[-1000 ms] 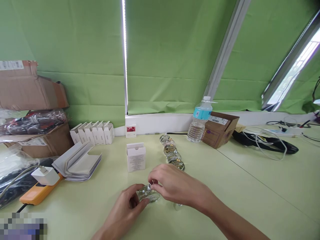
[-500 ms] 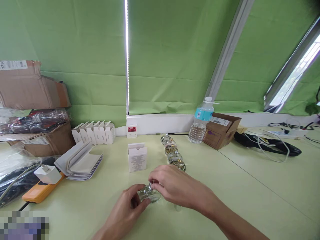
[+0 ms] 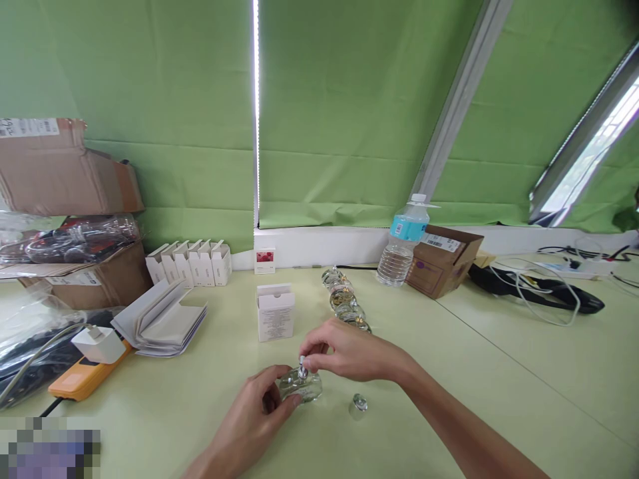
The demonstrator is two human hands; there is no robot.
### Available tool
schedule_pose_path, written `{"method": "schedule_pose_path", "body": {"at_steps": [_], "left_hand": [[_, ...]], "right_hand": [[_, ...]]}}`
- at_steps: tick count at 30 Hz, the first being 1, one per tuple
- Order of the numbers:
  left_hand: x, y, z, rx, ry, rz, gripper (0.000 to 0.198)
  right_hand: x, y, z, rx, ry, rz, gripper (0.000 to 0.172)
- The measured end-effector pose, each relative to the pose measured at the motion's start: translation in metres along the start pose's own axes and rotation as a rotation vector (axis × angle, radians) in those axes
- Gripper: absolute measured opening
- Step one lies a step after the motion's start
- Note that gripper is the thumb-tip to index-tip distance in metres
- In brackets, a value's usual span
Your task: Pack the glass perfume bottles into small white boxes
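The left hand (image 3: pixel 257 412) holds a small glass bottle (image 3: pixel 310 389) by its side, with the thumb in front, low on the worktop (image 3: pixel 449 412). The right hand (image 3: pixel 344 352) pinches the silver top (image 3: pixel 302 370) on the bottle's neck. The work looks partway along: a small clear piece, maybe the cap (image 3: pixel 358 403), is off and sits just to the right. A white box (image 3: pixel 275 317) stands behind the bottle with its flap up. A row of glass bottles (image 3: pixel 344 299) stands farther back, partly behind the right hand, and they seem to have been set aside. What is left looks like the loose cap and this one bottle. There is open room in front of the white box and a lot to the right. The worktop's near edge is out of sight.
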State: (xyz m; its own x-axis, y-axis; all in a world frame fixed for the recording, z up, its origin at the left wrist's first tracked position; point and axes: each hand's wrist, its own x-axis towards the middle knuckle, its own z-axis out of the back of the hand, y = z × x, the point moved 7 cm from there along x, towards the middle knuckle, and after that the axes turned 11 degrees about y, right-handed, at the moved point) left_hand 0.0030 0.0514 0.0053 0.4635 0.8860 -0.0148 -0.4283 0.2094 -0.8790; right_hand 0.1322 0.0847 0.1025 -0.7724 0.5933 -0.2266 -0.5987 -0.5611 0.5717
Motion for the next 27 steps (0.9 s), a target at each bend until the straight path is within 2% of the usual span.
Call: {"method": "schedule_pose_path", "body": {"at_steps": [9,14,22,27], "left_hand": [[0.001,0.001,0.001,0.002,-0.010,0.000,0.026],[0.001,0.004,-0.001,0.018,-0.010,0.016,0.028],[0.001,0.003,-0.001,0.039,-0.009,0.009,0.026],[0.001,0.000,0.000,0.057,-0.014,0.012,0.026]], "right_hand": [[-0.004,0.007,-0.002,-0.050,-0.028,-0.026,0.023],[-0.010,0.020,-0.004,-0.241,-0.138,-0.051,0.020],[-0.011,0.030,-0.013,-0.484,-0.173,-0.083,0.022],[-0.008,0.038,-0.019,-0.618,-0.163,-0.049,0.021]]}}
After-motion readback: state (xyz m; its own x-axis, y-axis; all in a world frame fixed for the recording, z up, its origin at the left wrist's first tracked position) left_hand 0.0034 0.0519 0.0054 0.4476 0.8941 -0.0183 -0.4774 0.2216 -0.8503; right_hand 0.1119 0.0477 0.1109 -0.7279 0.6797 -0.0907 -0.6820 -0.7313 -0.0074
